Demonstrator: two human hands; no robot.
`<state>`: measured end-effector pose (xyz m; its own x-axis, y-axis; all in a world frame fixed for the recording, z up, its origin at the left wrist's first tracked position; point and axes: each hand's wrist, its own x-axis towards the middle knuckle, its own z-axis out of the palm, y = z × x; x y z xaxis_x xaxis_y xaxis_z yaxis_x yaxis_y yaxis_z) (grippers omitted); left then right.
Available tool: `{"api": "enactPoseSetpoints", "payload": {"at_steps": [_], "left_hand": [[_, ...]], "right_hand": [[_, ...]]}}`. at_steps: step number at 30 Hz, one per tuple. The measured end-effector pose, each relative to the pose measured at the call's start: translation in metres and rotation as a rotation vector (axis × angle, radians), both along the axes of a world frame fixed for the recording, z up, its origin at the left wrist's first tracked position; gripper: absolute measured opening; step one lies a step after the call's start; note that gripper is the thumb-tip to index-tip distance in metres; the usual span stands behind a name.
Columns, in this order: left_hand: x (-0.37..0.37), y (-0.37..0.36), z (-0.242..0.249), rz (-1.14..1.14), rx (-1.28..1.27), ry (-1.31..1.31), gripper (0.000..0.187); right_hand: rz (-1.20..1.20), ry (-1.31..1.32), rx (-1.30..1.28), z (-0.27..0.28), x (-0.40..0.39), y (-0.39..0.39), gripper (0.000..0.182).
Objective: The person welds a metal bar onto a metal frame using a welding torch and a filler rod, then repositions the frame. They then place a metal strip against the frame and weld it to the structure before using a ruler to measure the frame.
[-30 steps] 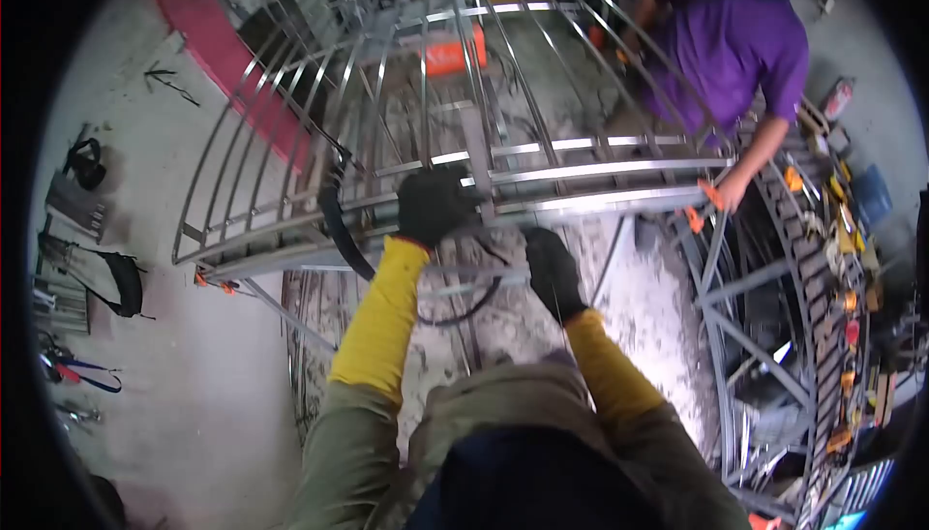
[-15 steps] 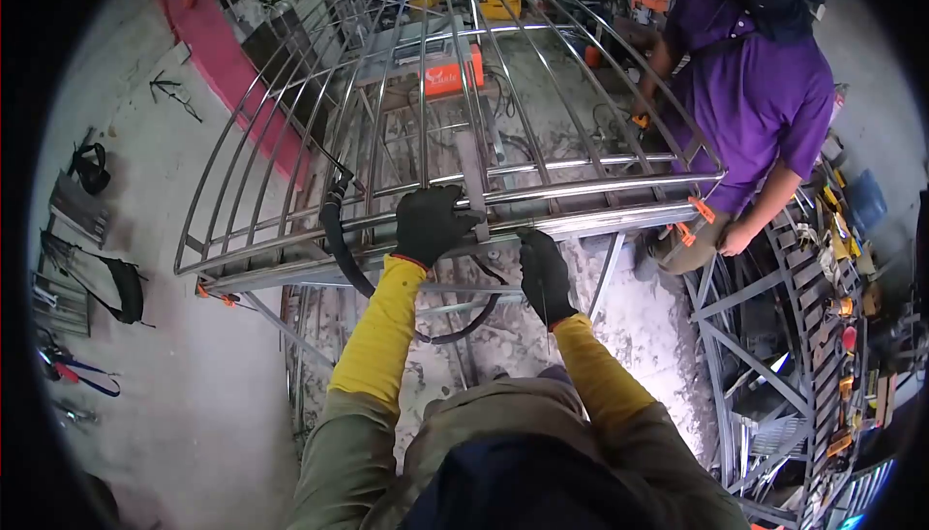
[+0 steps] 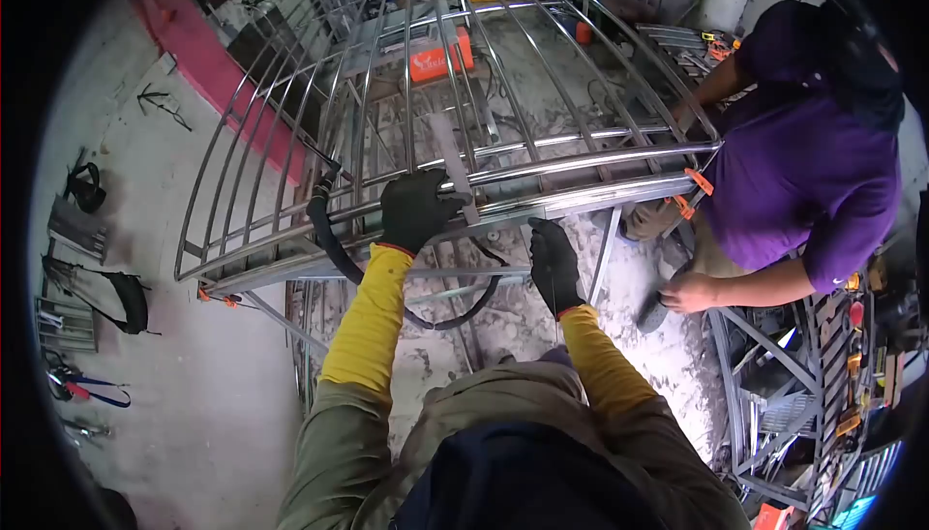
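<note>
A curved grille of shiny metal tubes [image 3: 581,159] spreads out in front of me. My left hand [image 3: 418,211], in a black glove, is closed at its front rail, with the fingers against a flat metal strip [image 3: 451,157] that stands across the tubes. To the right, just below the front rail, my gloved right hand [image 3: 554,267] is closed around a thin rod [image 3: 555,305], whose lower end shows beneath the hand. A black hose [image 3: 334,249] with a torch-like handle [image 3: 325,181] hangs over the grille left of my left hand.
A person in a purple shirt [image 3: 774,181] crouches at the grille's right end. Orange clamps [image 3: 699,181] sit at that corner. An orange box [image 3: 440,58] lies beyond the bars. A metal rack with tools [image 3: 774,351] stands at right; a backpack-like bag [image 3: 126,300] lies at left.
The person in purple has bent lower and moved right and nearer, one hand now lower. My view has shifted slightly. My hands keep their places at the front rail.
</note>
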<state>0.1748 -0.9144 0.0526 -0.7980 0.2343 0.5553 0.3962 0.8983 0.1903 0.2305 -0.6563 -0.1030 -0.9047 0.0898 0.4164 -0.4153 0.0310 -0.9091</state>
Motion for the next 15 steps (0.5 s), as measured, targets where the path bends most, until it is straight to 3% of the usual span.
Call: {"api": "enactPoseSetpoints", "payload": {"at_steps": [3, 5, 9, 11, 15], "left_hand": [[0.000, 0.000, 0.000, -0.001, -0.008, 0.019, 0.049], [0.000, 0.000, 0.000, -0.009, -0.020, 0.065, 0.046], [0.000, -0.003, -0.003, -0.001, -0.052, 0.018, 0.051], [0.000, -0.002, -0.002, 0.000, -0.040, -0.003, 0.052], [-0.002, -0.002, -0.003, 0.005, 0.005, -0.029, 0.054]], "right_hand": [[-0.028, 0.095, 0.048, 0.002, 0.009, 0.001, 0.030], [-0.042, -0.042, 0.062, -0.002, 0.018, 0.001, 0.028], [-0.043, -0.014, 0.114, -0.012, 0.032, -0.006, 0.026], [-0.064, 0.076, 0.256, -0.020, 0.039, -0.010, 0.026], [0.104, -0.115, 0.089, -0.033, 0.055, -0.019, 0.029]]}}
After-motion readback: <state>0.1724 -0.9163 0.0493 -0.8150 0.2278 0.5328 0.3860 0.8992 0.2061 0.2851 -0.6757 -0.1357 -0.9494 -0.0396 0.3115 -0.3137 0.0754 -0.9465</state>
